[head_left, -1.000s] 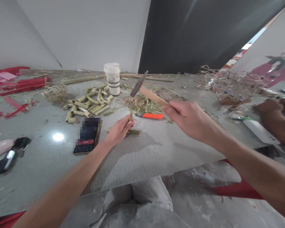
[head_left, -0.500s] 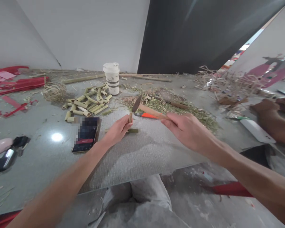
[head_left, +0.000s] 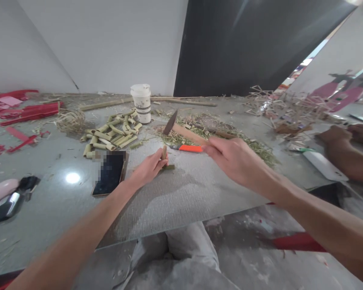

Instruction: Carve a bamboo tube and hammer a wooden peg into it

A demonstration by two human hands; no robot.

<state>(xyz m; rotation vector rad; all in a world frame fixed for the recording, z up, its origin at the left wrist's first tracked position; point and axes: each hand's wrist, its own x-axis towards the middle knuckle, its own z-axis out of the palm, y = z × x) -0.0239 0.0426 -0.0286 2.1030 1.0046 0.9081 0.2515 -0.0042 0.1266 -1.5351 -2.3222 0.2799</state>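
Observation:
My right hand (head_left: 230, 155) is closed around the wooden handle of a hammer (head_left: 186, 133), whose dark metal head is up to the left. In my left hand (head_left: 153, 164), a short wooden peg (head_left: 164, 152) stands roughly upright, its top showing above the fingers. Just beneath those fingers lies a short green bamboo piece (head_left: 170, 167), partly hidden by the hand, on the grey textured board (head_left: 175, 201). The hammer head is above the peg and apart from it. Behind, near my right fingertips, is an orange-handled knife (head_left: 190, 148).
Cut bamboo tubes (head_left: 109, 135) are heaped at left behind a phone (head_left: 109, 173). A white paper cup (head_left: 142, 104) stands at the back. Green shavings (head_left: 251, 145) spread behind the board. Another person's arm (head_left: 351, 157) rests at far right beside a white-handled tool (head_left: 325, 165).
The hammer head has risen from close to the peg's top to clear above it. My left hand keeps its grip in nearly the same place. The phone's screen has gone dark.

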